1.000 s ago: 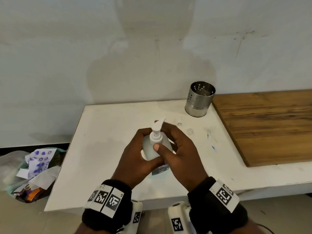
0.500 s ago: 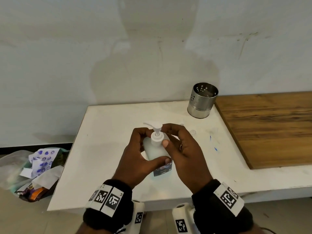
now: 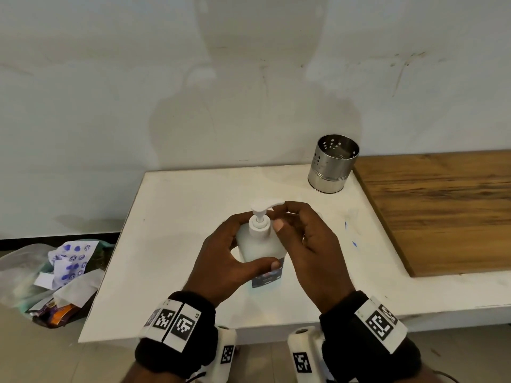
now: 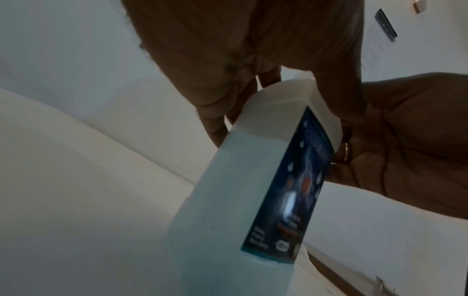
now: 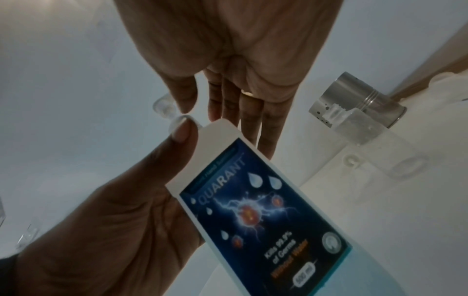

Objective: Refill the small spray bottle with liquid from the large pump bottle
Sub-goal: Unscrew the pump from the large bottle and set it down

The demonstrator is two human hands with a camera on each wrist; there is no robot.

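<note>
Two hands meet on the large pump bottle [image 3: 258,244], which stands upright on the white counter [image 3: 171,217] near its front edge; the left hand [image 3: 221,261] wraps the body, thumb across the front just above the blue label [image 5: 263,216] and fingers round the far side; the right hand [image 3: 307,244] grasps the pump head [image 3: 264,207], thumb tip against the collar and curled fingertips on the nozzle, which points to the right. The bottle's long axis runs straight up, and the pump sits directly above the left hand's grip and under the right fingers; judging from this, the coming move is a twist or lift of the pump about that vertical axis, the right hand turning while the left braces.

The small spray bottle cannot be placed with certainty; a clear, squarish container [image 5: 354,128] shows in the right wrist view just in front of the perforated steel cup [image 3: 336,164], and small clear pieces lie near it, too blurred to name; the right hand hides that patch in the head view; the liquid level is hard to read.
</note>
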